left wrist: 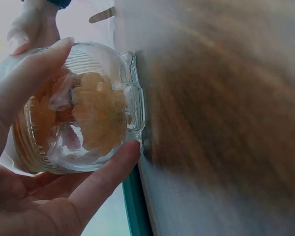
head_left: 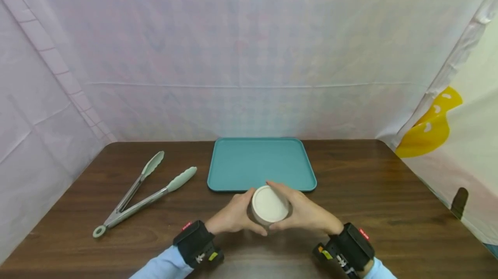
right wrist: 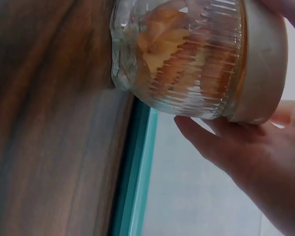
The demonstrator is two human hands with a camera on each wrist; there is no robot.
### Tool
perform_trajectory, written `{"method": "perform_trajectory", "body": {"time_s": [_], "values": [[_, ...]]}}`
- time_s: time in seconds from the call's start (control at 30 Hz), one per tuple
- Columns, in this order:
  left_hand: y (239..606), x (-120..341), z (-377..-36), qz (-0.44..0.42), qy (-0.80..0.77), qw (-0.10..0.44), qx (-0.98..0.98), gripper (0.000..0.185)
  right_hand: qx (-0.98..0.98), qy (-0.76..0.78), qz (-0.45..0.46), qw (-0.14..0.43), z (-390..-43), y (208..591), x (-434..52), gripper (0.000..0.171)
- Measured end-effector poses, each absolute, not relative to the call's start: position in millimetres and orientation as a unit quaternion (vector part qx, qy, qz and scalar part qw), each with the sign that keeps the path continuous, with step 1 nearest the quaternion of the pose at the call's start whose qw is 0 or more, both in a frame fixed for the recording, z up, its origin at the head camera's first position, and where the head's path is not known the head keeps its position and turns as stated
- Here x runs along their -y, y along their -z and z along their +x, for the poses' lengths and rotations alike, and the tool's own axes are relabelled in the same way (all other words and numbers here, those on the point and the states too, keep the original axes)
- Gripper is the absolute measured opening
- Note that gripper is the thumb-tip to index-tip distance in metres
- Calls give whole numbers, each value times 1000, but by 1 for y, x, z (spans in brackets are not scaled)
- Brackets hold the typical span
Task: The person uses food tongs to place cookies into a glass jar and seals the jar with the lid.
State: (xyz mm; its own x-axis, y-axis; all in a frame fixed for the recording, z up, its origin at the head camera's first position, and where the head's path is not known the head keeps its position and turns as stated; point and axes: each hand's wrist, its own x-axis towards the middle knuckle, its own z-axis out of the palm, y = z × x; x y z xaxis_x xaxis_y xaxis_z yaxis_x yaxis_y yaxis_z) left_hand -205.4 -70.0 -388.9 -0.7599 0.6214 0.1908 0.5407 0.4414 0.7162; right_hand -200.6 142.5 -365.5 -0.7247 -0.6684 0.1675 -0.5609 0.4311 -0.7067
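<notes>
Ribbed glass and a cream lid (head_left: 268,203): that is the jar (left wrist: 78,108) I have between both hands, standing on the table (head_left: 389,210) just in front of the teal tray (head_left: 260,162). My left hand (head_left: 233,216) cups its left side with fingers curled round the glass, and my right hand (head_left: 305,212) wraps the other side at the lid, fingertips (right wrist: 196,130) under the rim. Tongs (head_left: 140,192) lie well to the left, splayed.

You're in a staged recording booth, not a kitchen: pale sheets (head_left: 249,54) hang on three sides beyond your hands, closing in a wooden table (head_left: 389,192) with a teal tray (head_left: 260,162) and tongs (head_left: 140,192).
</notes>
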Motion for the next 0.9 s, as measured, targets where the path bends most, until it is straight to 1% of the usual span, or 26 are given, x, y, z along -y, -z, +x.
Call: {"method": "perform_trajectory", "body": {"time_s": [0.13,0.37,0.57,0.67,0.8,0.9], "values": [[389,70,-205,343,-397,46,-850,82,-849,383,-361,48,-200,368,-142,87],[389,70,-205,343,-401,46,-848,82,-865,362,-346,-30,-194,371,-135,84],[388,70,-205,343,-404,44,-847,82,-882,343,-312,-83,-186,373,-127,77],[388,70,-205,341,-406,45,-847,82,-887,331,-302,-112,-183,373,-123,77],[388,70,-206,338,-405,47,-848,82,-892,318,-291,-132,-180,374,-121,79],[389,70,-206,339,-403,47,-849,82,-895,314,-291,-130,-179,374,-121,79]]}}
